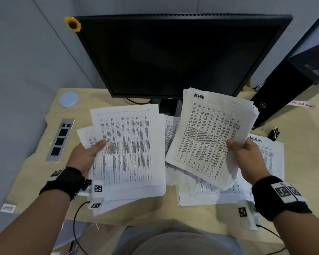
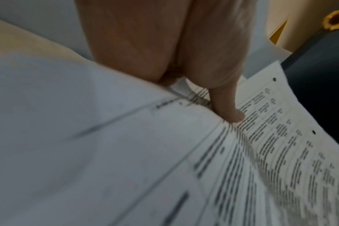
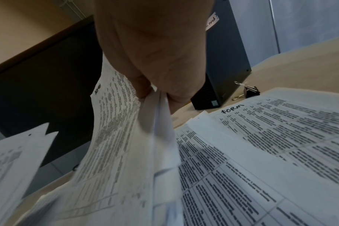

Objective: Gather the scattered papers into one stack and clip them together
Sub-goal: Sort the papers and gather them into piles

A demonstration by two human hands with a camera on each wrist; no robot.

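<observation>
A cubicle corner with a pale wooden desk and a dark screen.

Grey-blue partition walls [image 1: 31, 57] close in the left and back; a light wood desk [image 1: 35, 166] fills the corner, with a metal socket strip [image 1: 60, 139] sunk into its left side and a round pale disc [image 1: 68, 98] near the back; a black monitor [image 1: 177, 56], its screen dark, stands at the middle, a sunflower [image 1: 73, 24] fixed at its top left corner; a black computer tower [image 1: 284, 92] stands to the right, bearing a pink handwritten note [image 1: 301, 104]; the light is soft and even.
</observation>
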